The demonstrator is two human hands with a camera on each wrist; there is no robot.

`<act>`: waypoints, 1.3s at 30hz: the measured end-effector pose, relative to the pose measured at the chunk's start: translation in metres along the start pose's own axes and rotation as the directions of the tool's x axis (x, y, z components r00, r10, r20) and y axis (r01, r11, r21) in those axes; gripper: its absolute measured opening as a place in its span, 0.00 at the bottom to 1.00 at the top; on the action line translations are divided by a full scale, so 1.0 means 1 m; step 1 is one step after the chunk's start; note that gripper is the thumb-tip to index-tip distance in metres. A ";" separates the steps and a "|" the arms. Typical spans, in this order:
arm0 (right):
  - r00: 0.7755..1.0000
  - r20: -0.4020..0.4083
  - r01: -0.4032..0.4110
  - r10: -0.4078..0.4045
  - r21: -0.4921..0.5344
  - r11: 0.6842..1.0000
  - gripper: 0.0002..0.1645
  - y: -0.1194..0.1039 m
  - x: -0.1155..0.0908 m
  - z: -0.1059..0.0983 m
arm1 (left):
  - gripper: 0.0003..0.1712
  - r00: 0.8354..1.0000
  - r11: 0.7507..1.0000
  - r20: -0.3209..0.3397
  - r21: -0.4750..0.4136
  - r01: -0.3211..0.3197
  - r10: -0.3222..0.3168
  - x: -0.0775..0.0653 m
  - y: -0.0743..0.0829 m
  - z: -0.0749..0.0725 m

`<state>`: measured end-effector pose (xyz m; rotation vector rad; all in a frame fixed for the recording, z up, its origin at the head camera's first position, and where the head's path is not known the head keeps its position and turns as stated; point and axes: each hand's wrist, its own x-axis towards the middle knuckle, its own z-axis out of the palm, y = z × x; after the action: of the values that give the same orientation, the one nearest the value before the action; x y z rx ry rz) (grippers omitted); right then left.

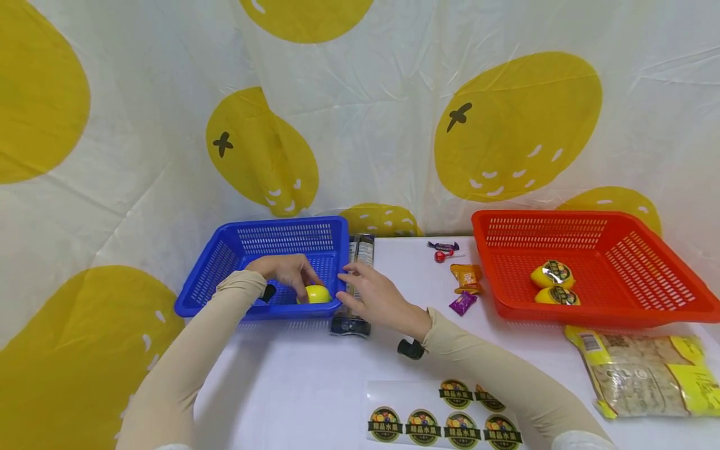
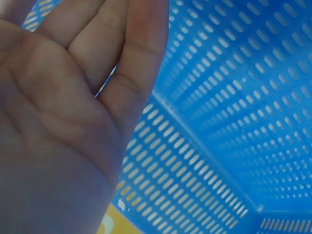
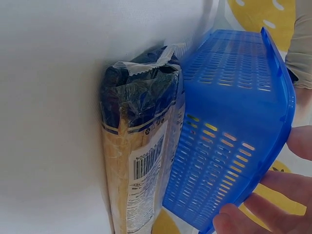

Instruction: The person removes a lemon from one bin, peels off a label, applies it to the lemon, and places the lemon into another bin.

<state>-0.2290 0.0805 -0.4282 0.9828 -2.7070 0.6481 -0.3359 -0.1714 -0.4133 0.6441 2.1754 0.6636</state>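
A yellow lemon [image 1: 317, 294] lies at the near right corner inside the blue basket [image 1: 225, 265]. My left hand [image 1: 287, 272] reaches down into this basket and holds the lemon between thumb and fingers. In the left wrist view the palm and fingers of that hand [image 2: 73, 97] show beside the slotted basket wall, with the lemon hidden. At the basket's right side, my right hand [image 1: 374, 294] has its fingers spread, the fingertips [image 3: 231, 219] at the rim. Just under this hand, a long clear-and-dark noodle-like packet [image 3: 141, 146] lies alongside the basket.
Two labelled lemons [image 1: 554, 274] lie in the red basket [image 1: 596, 315] on the right. Between the baskets are a lollipop [image 1: 440, 256] and several wrapped sweets [image 1: 465, 276]. A sheet of round stickers [image 1: 413, 390] lies in front; a yellow-clear food bag [image 1: 641, 375] is at right.
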 end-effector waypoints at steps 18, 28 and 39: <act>0.992 0.031 -0.121 0.120 0.042 0.992 0.30 0.008 -0.026 -0.017 | 0.29 0.977 0.996 -0.193 0.046 -0.081 0.088 -0.031 0.012 -0.020; 0.988 -0.028 -0.150 0.152 0.062 0.987 0.30 0.020 -0.055 -0.031 | 0.35 0.932 0.989 -0.329 0.039 -0.144 0.149 -0.041 0.034 -0.015; 0.976 -0.074 -0.198 0.207 0.115 0.973 0.29 0.027 -0.074 -0.047 | 0.34 0.900 0.965 -0.349 0.122 -0.231 0.260 -0.034 0.077 0.001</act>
<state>-0.1892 0.1622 -0.4192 0.6880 -2.7428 0.8603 -0.2971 -0.1356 -0.3479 0.9086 2.4939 0.8921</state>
